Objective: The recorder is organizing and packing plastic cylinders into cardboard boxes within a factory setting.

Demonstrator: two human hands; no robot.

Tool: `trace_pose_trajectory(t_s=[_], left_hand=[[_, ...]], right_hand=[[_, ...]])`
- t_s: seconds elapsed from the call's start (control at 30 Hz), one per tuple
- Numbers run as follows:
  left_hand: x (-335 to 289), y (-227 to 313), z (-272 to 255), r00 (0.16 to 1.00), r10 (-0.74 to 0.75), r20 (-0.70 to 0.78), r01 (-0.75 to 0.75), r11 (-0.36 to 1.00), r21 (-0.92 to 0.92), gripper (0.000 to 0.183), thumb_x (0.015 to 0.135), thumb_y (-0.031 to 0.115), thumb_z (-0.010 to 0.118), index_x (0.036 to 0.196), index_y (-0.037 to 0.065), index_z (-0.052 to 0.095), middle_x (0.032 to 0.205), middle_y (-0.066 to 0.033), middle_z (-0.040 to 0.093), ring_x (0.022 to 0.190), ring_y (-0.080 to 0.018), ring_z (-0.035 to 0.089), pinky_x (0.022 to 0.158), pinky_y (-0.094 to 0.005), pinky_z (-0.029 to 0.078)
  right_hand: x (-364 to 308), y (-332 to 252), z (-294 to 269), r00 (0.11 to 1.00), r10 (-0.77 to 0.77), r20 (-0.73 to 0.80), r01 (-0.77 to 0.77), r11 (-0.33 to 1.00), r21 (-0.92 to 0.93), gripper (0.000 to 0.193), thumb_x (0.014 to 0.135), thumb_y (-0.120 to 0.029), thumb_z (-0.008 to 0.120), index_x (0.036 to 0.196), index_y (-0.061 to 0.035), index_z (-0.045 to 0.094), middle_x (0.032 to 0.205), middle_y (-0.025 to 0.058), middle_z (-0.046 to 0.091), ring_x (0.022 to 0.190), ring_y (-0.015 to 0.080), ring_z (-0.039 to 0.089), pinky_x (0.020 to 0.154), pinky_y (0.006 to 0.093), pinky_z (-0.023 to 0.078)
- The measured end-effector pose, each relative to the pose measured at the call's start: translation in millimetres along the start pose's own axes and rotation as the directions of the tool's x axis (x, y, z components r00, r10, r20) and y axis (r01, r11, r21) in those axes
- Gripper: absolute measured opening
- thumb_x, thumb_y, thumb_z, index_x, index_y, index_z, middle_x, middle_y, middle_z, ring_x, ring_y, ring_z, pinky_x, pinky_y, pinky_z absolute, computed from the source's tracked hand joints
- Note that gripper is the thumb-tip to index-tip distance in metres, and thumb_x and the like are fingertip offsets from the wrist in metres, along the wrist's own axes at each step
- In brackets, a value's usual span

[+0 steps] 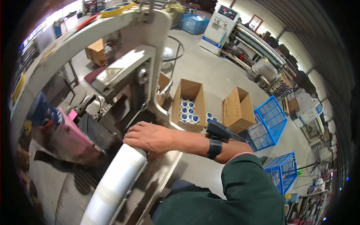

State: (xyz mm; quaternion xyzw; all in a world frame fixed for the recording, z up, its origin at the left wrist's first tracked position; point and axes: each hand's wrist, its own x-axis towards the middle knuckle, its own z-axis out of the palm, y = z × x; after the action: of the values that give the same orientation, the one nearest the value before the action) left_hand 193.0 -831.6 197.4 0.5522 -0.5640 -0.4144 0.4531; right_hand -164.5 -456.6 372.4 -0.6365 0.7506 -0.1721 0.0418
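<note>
My right hand [147,137] reaches in from the right, back of the hand up, in a green sleeve with a black strap and device [214,147] on the forearm. Its fingers lie close together and curl over the upper end of a long white roll [114,183]. The palm side is hidden. That roll slants down to the lower edge along a pale, worn machine frame [159,48]. Close to the fingertips is a thin metal rod [135,117]. A pink panel or bin [73,137] stands left of the roll. My left hand does not show.
On the floor, an open cardboard box [176,107] holds several blue-cored rolls [191,111], with a few more beside it. Another box [238,108] and blue crates [270,122] stand further right. Yellow tape rings [111,12] lie on the frame. A white machine [219,28] is behind.
</note>
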Motion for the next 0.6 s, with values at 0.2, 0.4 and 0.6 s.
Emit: trace_pose_trajectory(t_s=[0.2,0.4,0.6], left_hand=[[-56.0,21.4,67.9,0.996,0.009,0.091,-0.009,1.000,-0.005,0.084,0.078,0.041,0.071,0.140,0.002,0.030,0.141,-0.0156,0.037,0.124,-0.0311,0.044,0.102,-0.0487,0.042],[-85.8,38.6,102.9,0.994,0.002,0.105,-0.005,1.000,0.031,0.084,0.078,0.041,0.070,0.140,0.002,0.030,0.141,-0.0156,0.037,0.123,-0.0312,0.044,0.102,-0.0489,0.042],[-85.9,40.7,126.5,0.996,-0.012,0.091,0.003,0.996,0.091,0.084,0.078,0.041,0.070,0.140,0.002,0.029,0.141,-0.0157,0.037,0.123,-0.0312,0.045,0.101,-0.0490,0.042]], right_hand=[[-62.9,89.9,-20.6,0.991,0.117,-0.068,-0.096,0.961,0.260,0.082,0.054,-0.011,0.082,0.127,-0.0061,0.044,0.124,0.0169,0.052,0.112,0.0354,0.052,0.095,0.0421,0.044],[-76.4,107.6,-4.1,0.979,0.165,-0.122,-0.081,0.857,0.509,0.086,0.056,-0.009,0.078,0.132,-0.0012,0.038,0.120,0.0190,0.053,0.111,0.0369,0.053,0.093,0.0409,0.045],[-75.6,109.2,10.1,0.972,0.160,-0.171,-0.030,0.809,0.587,0.091,0.054,-0.013,0.081,0.132,-0.0028,0.035,0.122,0.0188,0.051,0.110,0.0383,0.053,0.090,0.0417,0.047]])
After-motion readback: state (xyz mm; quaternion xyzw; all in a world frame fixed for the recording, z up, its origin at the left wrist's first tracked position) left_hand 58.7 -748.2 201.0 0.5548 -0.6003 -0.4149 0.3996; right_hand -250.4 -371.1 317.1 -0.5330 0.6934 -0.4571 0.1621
